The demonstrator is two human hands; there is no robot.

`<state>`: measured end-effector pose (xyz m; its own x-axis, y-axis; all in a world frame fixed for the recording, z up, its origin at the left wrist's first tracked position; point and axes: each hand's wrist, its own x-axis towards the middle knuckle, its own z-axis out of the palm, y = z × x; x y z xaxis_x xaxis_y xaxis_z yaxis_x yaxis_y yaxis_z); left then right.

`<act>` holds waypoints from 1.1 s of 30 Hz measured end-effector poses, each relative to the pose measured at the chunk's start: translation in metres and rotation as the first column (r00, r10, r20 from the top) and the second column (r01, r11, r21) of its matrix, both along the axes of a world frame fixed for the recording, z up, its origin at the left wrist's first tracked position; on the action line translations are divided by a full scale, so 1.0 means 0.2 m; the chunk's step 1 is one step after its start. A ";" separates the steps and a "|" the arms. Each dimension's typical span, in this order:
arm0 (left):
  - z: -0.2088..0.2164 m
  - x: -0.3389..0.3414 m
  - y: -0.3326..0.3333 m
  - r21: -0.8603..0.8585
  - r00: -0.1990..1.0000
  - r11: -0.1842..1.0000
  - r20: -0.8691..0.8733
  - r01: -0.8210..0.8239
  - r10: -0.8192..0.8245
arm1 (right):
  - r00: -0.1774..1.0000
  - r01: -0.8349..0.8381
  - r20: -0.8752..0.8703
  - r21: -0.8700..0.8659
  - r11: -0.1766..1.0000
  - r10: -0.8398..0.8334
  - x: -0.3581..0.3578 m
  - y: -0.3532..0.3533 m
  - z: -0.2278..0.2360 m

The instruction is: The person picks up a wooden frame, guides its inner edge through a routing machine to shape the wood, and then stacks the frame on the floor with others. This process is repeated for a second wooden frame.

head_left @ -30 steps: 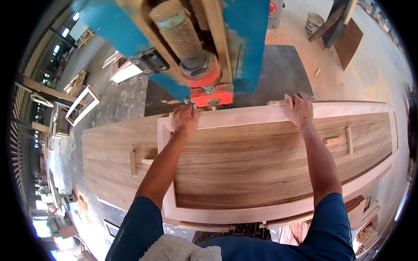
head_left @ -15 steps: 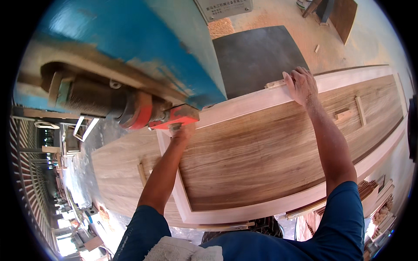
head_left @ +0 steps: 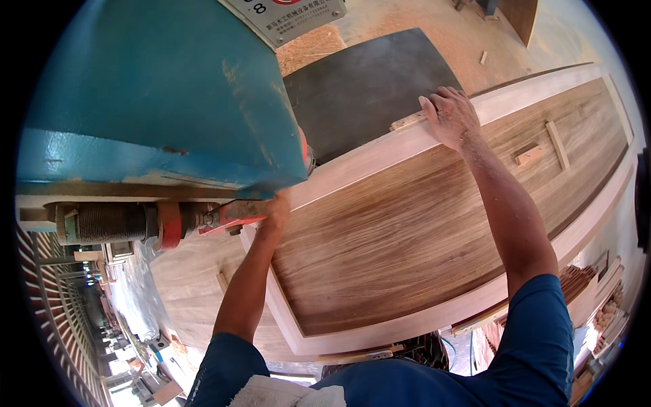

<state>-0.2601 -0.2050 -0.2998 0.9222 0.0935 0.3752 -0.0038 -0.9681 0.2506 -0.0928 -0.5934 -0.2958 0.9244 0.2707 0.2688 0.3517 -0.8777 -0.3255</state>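
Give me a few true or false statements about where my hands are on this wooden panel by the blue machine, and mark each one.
1. The right hand rests on the pale far edge of the wooden panel. True.
2. The left hand is lifted clear of the panel. False: it presses on the panel's frame, close to the red part of the blue machine.
3. Both arms wear blue sleeves. True.
4. The panel's middle is painted black. False: it is brown wood with visible grain inside a pale frame.
5. The right hand holds a hammer. False: it holds no tool.
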 end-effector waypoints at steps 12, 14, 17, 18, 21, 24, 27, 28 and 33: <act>-0.09 0.06 0.09 0.090 0.992 0.995 -0.110 -0.050 0.060 | 1.000 -0.007 -0.017 -0.083 0.997 0.005 0.01 0.01 0.00; -0.09 0.06 0.10 0.089 0.991 0.995 -0.115 -0.052 0.063 | 1.000 -0.015 -0.011 -0.091 0.996 0.014 0.01 0.01 -0.02; -0.08 0.07 0.10 0.084 0.992 0.995 -0.114 -0.049 0.059 | 0.998 0.013 -0.053 -0.102 0.995 -0.018 0.00 0.01 0.02; -0.08 0.07 0.10 0.081 0.992 0.996 -0.112 -0.044 0.053 | 0.999 0.015 -0.036 -0.082 0.997 -0.019 0.00 0.01 0.02; -0.05 0.04 0.10 0.080 0.992 0.996 -0.110 -0.047 0.056 | 1.000 0.018 0.010 -0.031 0.999 -0.018 0.00 0.01 0.00; -0.05 0.05 0.11 0.068 0.993 0.997 -0.108 -0.045 0.052 | 1.000 0.008 -0.010 -0.035 0.999 -0.009 0.01 0.01 0.01; -0.04 0.03 0.11 0.067 0.992 0.997 -0.113 -0.044 0.051 | 0.995 0.001 -0.101 -0.097 0.995 -0.011 0.00 0.02 0.04; -0.04 0.03 0.11 0.065 0.992 0.997 -0.115 -0.040 0.047 | 0.995 0.007 -0.093 -0.111 0.994 -0.017 -0.01 0.02 0.04; 0.00 0.00 0.13 0.063 0.992 0.997 -0.115 -0.041 0.048 | 0.998 -0.010 -0.062 -0.088 0.996 0.005 0.02 0.01 0.02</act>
<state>-0.2611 -0.1797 -0.3007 0.9552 0.1163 0.2722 0.0657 -0.9799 0.1883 -0.0897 -0.5921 -0.2924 0.9363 0.2976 0.1866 0.3399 -0.9014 -0.2681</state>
